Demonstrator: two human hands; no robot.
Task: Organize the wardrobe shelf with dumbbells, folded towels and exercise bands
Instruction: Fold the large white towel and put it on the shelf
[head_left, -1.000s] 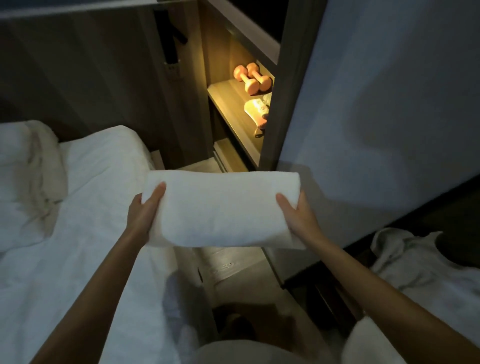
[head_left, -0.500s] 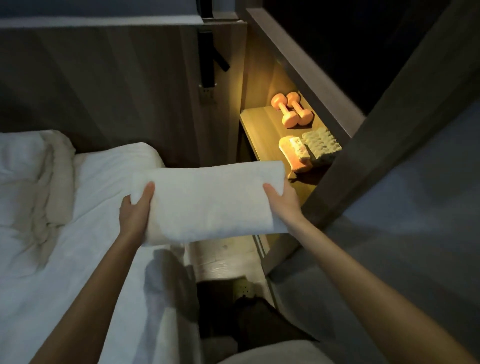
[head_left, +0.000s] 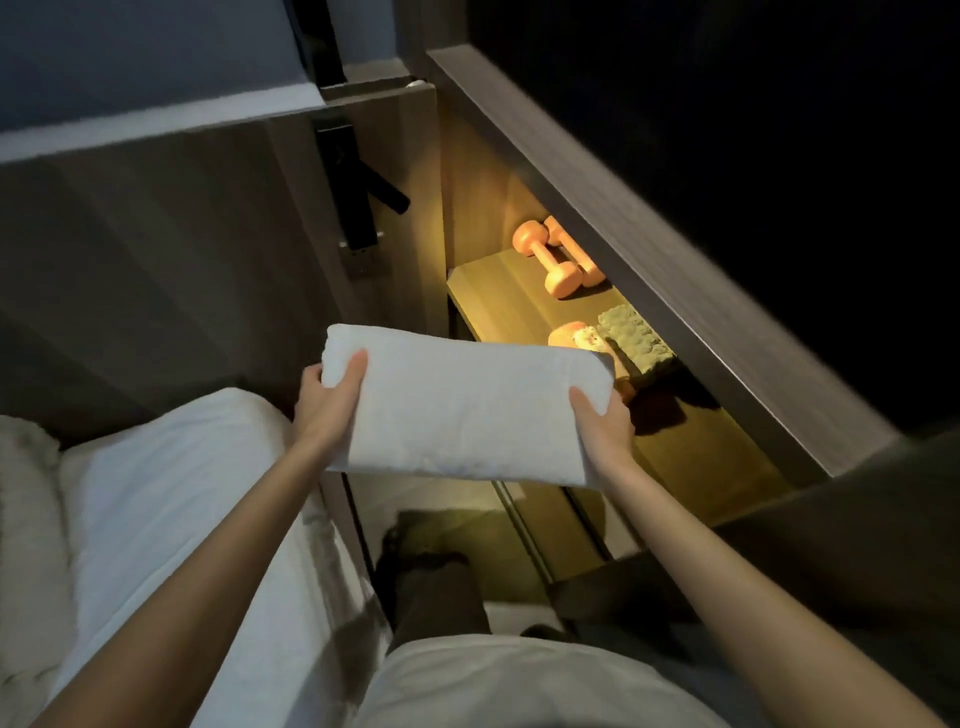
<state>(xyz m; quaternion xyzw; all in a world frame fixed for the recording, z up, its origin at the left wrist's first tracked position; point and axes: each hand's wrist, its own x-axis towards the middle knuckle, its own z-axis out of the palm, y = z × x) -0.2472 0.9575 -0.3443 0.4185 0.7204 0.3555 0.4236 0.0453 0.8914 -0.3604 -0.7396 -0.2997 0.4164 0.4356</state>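
Observation:
A folded white towel hangs in the air between my hands, just in front of the lit wardrobe shelf. My left hand grips its left end with the thumb on top. My right hand grips the right end the same way. Two orange dumbbells lie side by side at the back of the shelf. Nearer the front sit a rolled orange exercise band and a greenish folded item, partly hidden behind the towel.
A bed with white bedding fills the left side. A dark wooden wardrobe frame slants above the shelf. A black door handle sticks out left of the shelf. My legs and a strip of floor lie below.
Both hands have carried the towel forward and right, closer to the lit shelf. The view has swung toward the wardrobe, and the towel now covers part of the band.

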